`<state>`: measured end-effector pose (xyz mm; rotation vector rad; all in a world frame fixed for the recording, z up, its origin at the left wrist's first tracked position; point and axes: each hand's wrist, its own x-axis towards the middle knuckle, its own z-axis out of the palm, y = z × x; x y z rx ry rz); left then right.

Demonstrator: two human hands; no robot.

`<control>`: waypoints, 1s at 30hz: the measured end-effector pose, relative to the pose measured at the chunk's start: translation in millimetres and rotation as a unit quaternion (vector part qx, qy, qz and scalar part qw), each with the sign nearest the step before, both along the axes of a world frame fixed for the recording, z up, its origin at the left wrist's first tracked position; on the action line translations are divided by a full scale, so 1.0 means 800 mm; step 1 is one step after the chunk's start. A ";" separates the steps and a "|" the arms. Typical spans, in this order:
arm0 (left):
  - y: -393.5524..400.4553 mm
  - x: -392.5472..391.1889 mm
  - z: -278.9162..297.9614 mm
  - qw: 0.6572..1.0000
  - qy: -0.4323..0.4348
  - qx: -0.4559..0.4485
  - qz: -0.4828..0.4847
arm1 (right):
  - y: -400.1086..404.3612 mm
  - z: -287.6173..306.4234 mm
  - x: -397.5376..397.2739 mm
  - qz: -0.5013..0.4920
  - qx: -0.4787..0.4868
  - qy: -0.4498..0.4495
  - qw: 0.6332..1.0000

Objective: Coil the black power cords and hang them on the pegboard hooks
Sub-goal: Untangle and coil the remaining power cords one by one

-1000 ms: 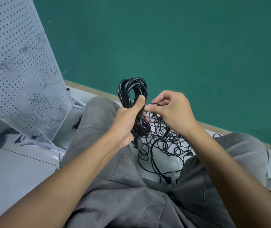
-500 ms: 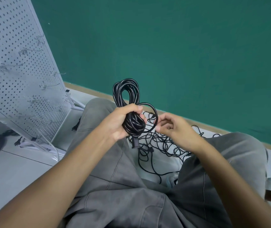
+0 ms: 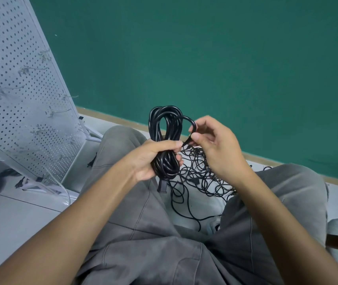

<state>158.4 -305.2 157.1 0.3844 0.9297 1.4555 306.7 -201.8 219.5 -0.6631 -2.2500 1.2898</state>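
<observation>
The coiled cord (image 3: 165, 140) was held in front of the seated person, above the knees and clear of the floor; the left hand (image 3: 153, 159) was clenched around the middle of the bundle, with the upper loops standing free above the fist and a plug (image 3: 162, 185) hanging below it; the right hand (image 3: 215, 145) pinched the loose tail end (image 3: 190, 128) between thumb and fingers (image 3: 194, 137), just beside the left thumb, the tail forming a single open loop beside the bundle. The cord appeared flexible but springy, smooth-jacketed and light to moderate in weight; the loops would probably spring open if the grip at the waist relaxed, so the waist was judged the correct holding point, with the tail kept under tension. A tangle of thinner cords (image 3: 197, 177) lay on the floor between the legs; how many cords it held could not be made out. The pegboard (image 3: 20, 89) leaned at the left, cut off by the frame edge; its hooks (image 3: 61, 111) were small and blurred; whether any cord already hung there could not be told.
</observation>
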 end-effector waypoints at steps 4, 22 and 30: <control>-0.002 -0.007 0.003 0.999 0.032 0.000 -0.001 | 0.000 0.013 -0.003 0.012 0.065 -0.033 0.997; 0.001 -0.021 -0.002 0.999 0.009 -0.038 -0.007 | 0.033 0.075 0.005 0.072 0.161 -0.135 0.975; 0.009 0.015 0.011 0.969 0.064 -0.122 -0.205 | 0.050 0.135 -0.032 0.196 0.279 -0.216 0.915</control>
